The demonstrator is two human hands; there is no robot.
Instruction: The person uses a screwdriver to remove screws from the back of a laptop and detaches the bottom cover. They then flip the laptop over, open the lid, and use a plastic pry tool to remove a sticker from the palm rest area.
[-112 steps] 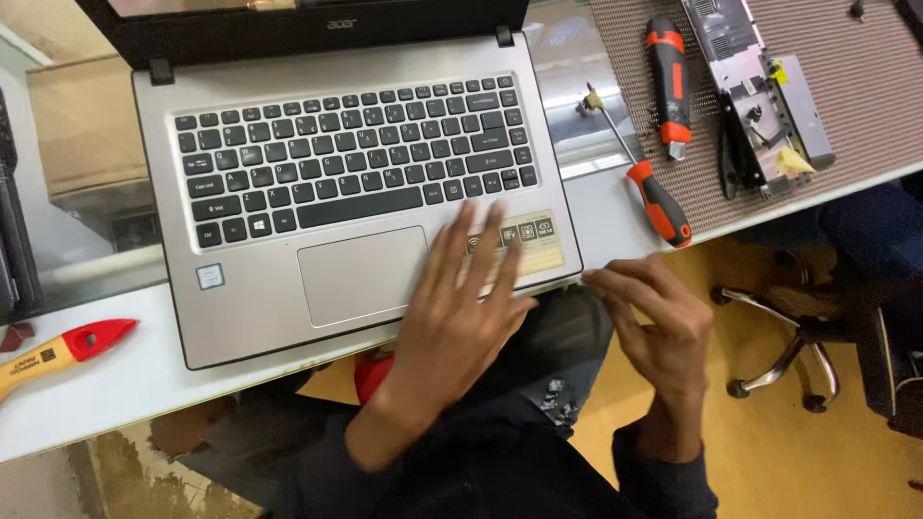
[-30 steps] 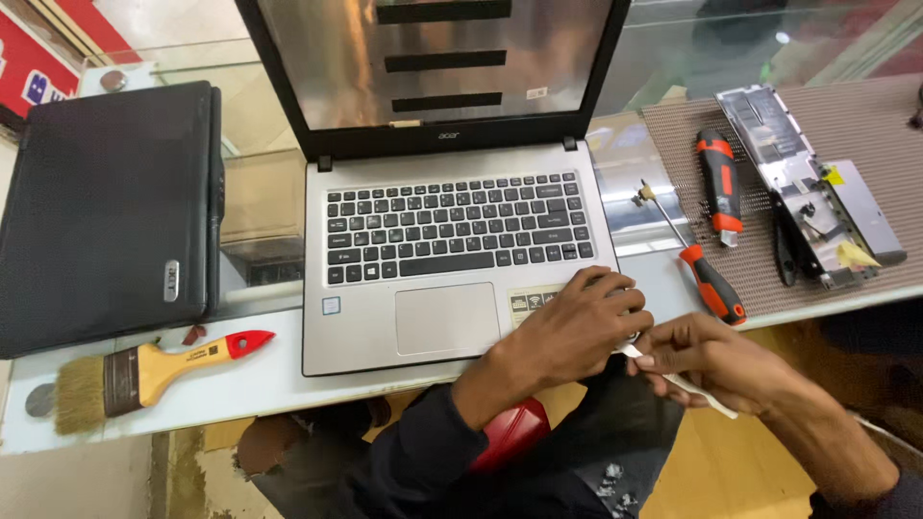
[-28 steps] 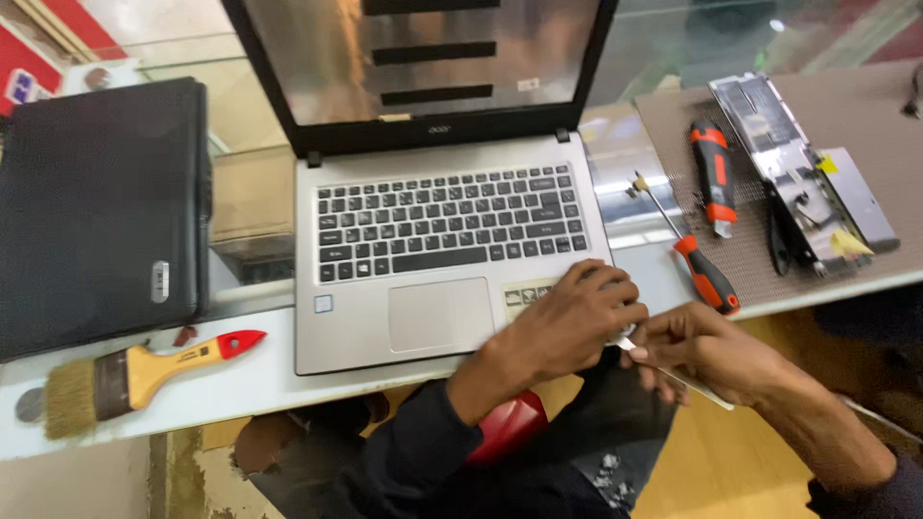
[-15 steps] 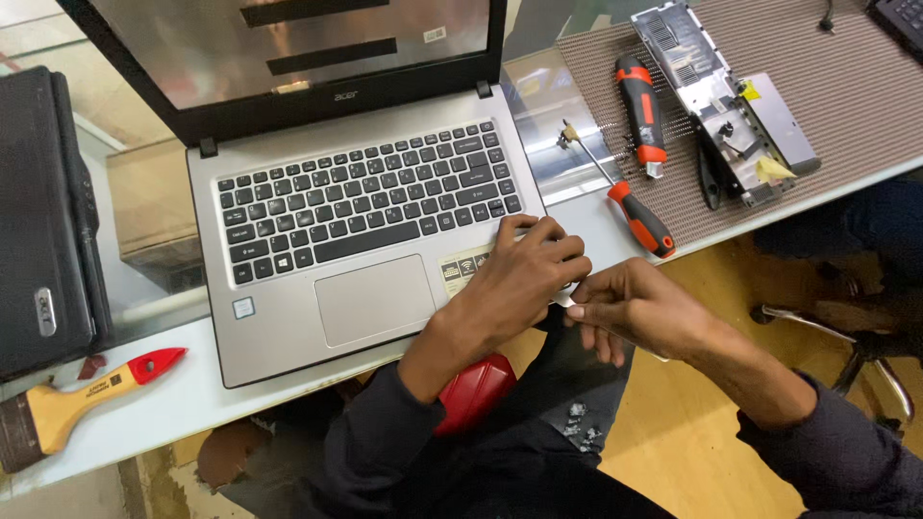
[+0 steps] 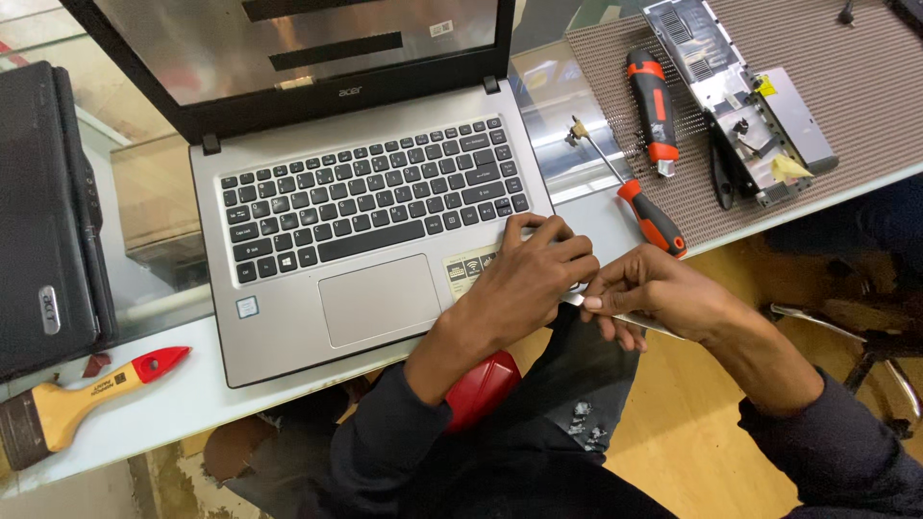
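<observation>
An open silver laptop (image 5: pixel 288 317) with a black keyboard and dark screen sits on the white table edge. My left hand (image 5: pixel 534 279) curls over the laptop's front right corner, fingers bent and pressing on the palm rest. My right hand (image 5: pixel 649 293) is just right of that corner, pinching a thin flat silver metal tool (image 5: pixel 635 322) whose tip points at the laptop's edge. The two hands almost touch.
A red-handled screwdriver (image 5: pixel 635 192) and an orange-black tool (image 5: pixel 652 111) lie on a brown ribbed mat (image 5: pixel 865 77) beside a metal component (image 5: pixel 740 96) and black pliers. A closed black laptop (image 5: pixel 43 221) and a paintbrush (image 5: pixel 87 394) lie left. A chair base (image 5: pixel 865 346) stands below right.
The view has swung around over the frames. My left hand went from lying flat on the palm rest to gripping the laptop's front right corner; my right hand came up beside it with the thin tool.
</observation>
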